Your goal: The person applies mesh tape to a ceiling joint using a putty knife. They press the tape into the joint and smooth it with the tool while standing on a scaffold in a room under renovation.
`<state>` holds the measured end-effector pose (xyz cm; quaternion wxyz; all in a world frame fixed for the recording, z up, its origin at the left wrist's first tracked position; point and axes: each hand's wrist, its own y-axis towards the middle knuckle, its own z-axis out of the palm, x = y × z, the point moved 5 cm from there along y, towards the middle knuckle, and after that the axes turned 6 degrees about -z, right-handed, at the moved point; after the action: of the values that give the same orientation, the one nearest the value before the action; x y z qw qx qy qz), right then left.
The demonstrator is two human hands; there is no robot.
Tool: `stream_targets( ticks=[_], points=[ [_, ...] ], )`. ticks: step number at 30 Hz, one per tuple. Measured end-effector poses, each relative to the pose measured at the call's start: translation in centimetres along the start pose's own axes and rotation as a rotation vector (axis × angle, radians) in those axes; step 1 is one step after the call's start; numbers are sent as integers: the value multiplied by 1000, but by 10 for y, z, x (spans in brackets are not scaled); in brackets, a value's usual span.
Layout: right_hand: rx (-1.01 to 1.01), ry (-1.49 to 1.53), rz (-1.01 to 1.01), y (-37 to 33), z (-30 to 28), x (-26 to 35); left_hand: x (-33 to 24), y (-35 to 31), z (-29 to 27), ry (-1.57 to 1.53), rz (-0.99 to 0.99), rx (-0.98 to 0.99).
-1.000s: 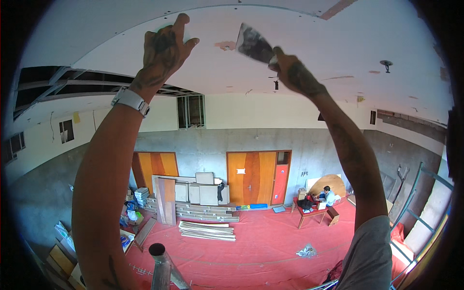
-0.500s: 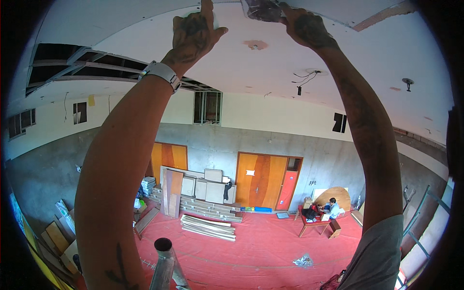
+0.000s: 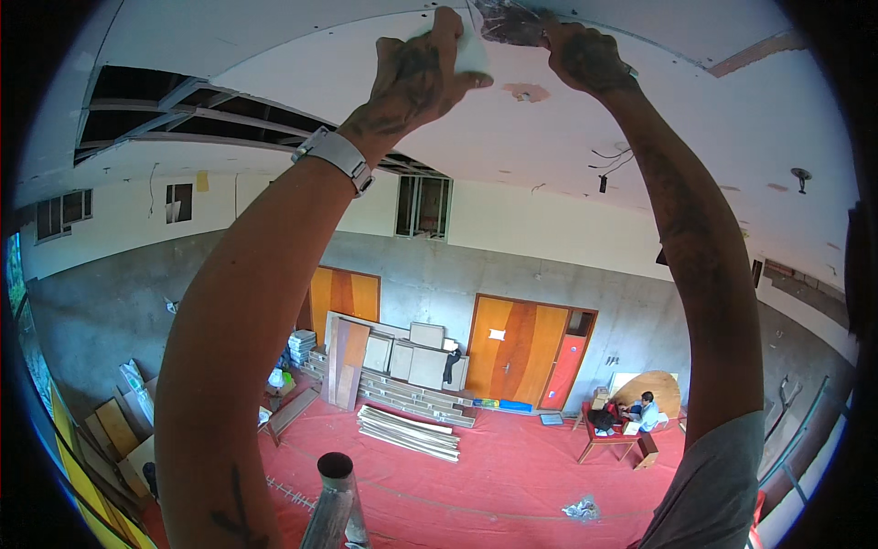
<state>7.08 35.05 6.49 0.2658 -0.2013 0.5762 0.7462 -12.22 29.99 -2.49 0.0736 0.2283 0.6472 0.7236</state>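
Note:
Both my arms reach up to the white ceiling [image 3: 549,137]. My right hand [image 3: 590,59] is closed round the handle of a wide putty knife [image 3: 512,23], its smeared, shiny blade up against the ceiling near a seam. Left of the blade, my left hand [image 3: 421,69] is closed on a white flat piece [image 3: 473,50], which shows between fingers and thumb; its exact kind is unclear. A line of small dark dots runs along the seam beside my left fingers. A grey-banded watch [image 3: 334,157] sits on my left wrist.
A metal pole [image 3: 335,467] rises close below me. Left, a ceiling opening [image 3: 210,114] bares metal framing. Wires [image 3: 604,174] hang at right. Far below, boards [image 3: 407,430] lie on red floor covering [image 3: 494,494], and a person [image 3: 647,412] sits by a red table [image 3: 608,439].
My left hand has moved right, closer to the putty knife, and more of the white piece now shows. The whole view has shifted, with the room appearing further right and lower.

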Motion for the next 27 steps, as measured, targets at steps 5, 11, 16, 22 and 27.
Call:
stream_targets(
  ticks=[5, 11, 16, 22, 27],
  points=[
    [-98, -47, -68, 6, 11, -7, 0, -20, 7, -11, 206, 25],
    [-21, 70, -72, -1, -3, 5, 33, -38, -7, 279, 290, -18],
    [251, 118, 80, 2, -14, -1, 89, -60, -37, 407, 226, -60],
    [72, 75, 20, -1, -4, -4, 128, -70, -55, 144, -97, -74],
    [126, 31, 114, -7, 0, -7, 105, -77, -44, -33, -228, -59]
  ],
)
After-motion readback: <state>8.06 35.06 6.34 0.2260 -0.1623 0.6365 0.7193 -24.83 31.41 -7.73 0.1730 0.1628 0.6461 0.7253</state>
